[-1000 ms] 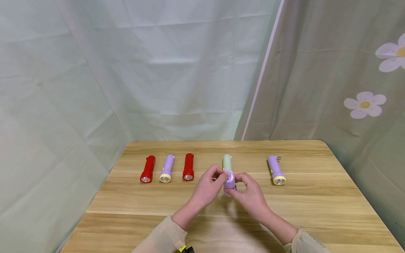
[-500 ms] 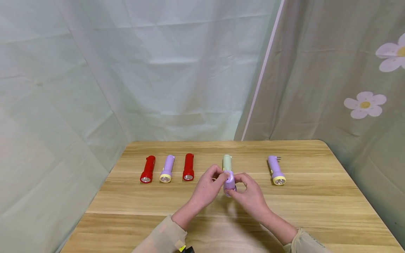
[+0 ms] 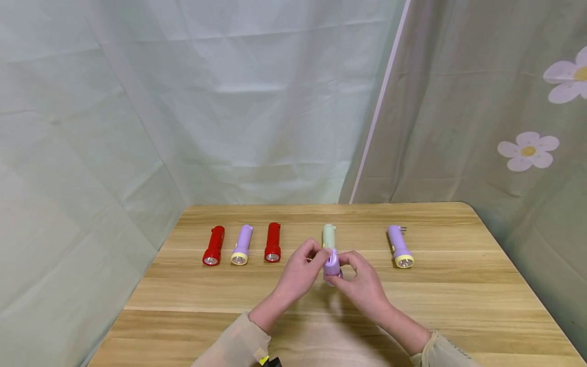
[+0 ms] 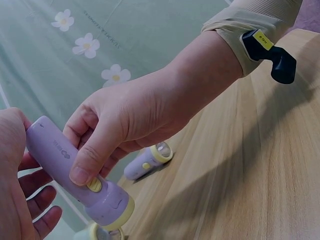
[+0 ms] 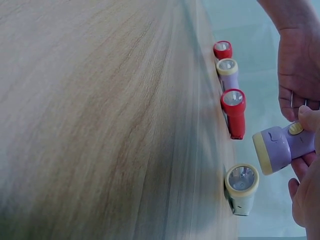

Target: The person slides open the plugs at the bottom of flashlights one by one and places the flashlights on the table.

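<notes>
A lilac flashlight (image 3: 331,266) with a pale yellow lens ring is held between both hands above the table, its lens end pointing down. My right hand (image 3: 365,288) grips its body, the thumb beside the yellow switch (image 4: 94,184). At the tail end, my left hand (image 3: 299,272) pinches the flashlight with thumb and fingers; the exact contact is partly hidden. Just behind it lies a pale green flashlight (image 3: 328,236), partly covered by the held one in the head view.
On the wooden table (image 3: 206,326), a red flashlight (image 3: 214,246), a lilac flashlight (image 3: 242,245) and a second red flashlight (image 3: 272,242) lie at left. Another lilac flashlight (image 3: 400,247), with metal prongs out, lies at right. A curtain (image 3: 275,102) hangs behind.
</notes>
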A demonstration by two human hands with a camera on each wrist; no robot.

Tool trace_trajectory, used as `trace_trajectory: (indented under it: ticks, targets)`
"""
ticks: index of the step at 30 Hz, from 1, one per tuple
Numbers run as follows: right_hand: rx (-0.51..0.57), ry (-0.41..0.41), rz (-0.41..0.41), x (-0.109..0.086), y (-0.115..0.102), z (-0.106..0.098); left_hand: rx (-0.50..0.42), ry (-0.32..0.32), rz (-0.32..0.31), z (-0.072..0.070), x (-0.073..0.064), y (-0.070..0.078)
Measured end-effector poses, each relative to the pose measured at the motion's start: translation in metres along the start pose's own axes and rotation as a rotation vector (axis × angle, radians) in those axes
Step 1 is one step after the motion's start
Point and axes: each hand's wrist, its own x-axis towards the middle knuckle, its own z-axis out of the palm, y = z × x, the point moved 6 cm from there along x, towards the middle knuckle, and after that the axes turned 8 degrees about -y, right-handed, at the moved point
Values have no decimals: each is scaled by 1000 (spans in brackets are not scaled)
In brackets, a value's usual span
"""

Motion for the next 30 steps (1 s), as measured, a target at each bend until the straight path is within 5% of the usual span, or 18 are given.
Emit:
trace_trajectory:
  ticks: [16,30]
  targets:
    - [17,5,-3,1,-1,-1,-21,0,20,-3,2,0]
    - [20,-21,-38,0,-3,2,-26,65,61,-13,1,8]
